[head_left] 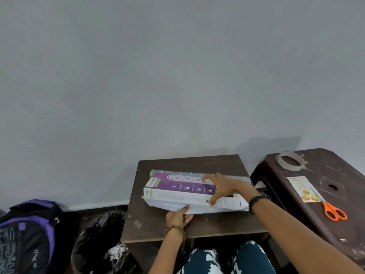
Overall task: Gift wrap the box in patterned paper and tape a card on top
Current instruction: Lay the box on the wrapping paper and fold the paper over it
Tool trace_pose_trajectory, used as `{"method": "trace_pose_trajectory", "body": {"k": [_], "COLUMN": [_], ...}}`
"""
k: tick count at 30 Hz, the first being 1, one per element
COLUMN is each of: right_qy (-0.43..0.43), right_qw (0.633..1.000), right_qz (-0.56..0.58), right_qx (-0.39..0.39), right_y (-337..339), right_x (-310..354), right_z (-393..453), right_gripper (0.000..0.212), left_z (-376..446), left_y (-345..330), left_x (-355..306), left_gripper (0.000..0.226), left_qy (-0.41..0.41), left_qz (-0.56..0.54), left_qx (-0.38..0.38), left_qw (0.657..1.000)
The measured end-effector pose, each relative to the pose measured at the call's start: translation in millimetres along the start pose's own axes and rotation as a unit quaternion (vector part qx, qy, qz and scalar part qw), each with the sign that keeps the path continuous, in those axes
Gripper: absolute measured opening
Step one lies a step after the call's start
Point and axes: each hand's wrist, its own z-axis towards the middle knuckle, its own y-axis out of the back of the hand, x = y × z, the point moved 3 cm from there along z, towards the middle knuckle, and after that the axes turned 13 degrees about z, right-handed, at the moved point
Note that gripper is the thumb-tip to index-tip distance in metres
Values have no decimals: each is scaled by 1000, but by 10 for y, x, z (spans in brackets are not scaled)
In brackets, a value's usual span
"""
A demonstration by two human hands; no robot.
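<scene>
On the dark brown desk (150, 224) the long purple-and-white box (177, 187) lies across a sheet of wrapping paper (207, 209), white side up, its patterned face showing only along the far edge. The left hand (177, 217) pinches the paper's near edge, fingers curled round it, ready to fold it up over the box. The right hand (221, 187) spreads over the box top, fingers straight and pressing, gripping nothing. My worry: if that pressing hand eases, the box could skid and the fold would go on crooked; a hard tug could also tear the thin paper. To the right, a worn plastic stool (335, 230) carries the tape roll (290, 161), the card (302, 188) and orange-handled scissors (333, 211), all well apart from the box. A backpack (29, 234) and black bin bag (98, 234) sit at the far left, before a plain grey wall (177, 76).
</scene>
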Motion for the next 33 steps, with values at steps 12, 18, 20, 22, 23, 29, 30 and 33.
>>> {"method": "trace_pose_trajectory", "body": {"k": [12,18,20,22,23,29,30,33], "right_qy": [-17,-89,-107,-109,-103,-34,-15,36], "right_qw": [998,995,991,992,992,997,994,915], "right_qz": [38,31,54,52,56,22,-29,-246], "right_qx": [-55,26,52,44,35,-60,-108,-317], "right_y": [198,175,148,137,138,177,195,169], "right_x": [-272,-339,-307,-260,-240,-95,-41,93], "right_z": [120,127,89,23,-8,-114,-129,-166], "right_gripper": [101,93,84,81,80,86,88,88], "left_z": [-149,197,187,127,120,72,64,33], "left_y": [-73,24,60,59,70,147,148,153], "left_x": [-93,-76,-65,-34,4,72,60,31], "left_gripper": [73,57,54,57,61,79,82,87], "left_qy": [-355,-246,-266,-281,-279,-261,-256,-244], "left_qz": [473,667,638,667,697,764,767,783], "left_qx": [-336,-114,-99,-96,-93,-36,-24,-6], "left_qw": [733,694,716,683,654,589,589,573]}}
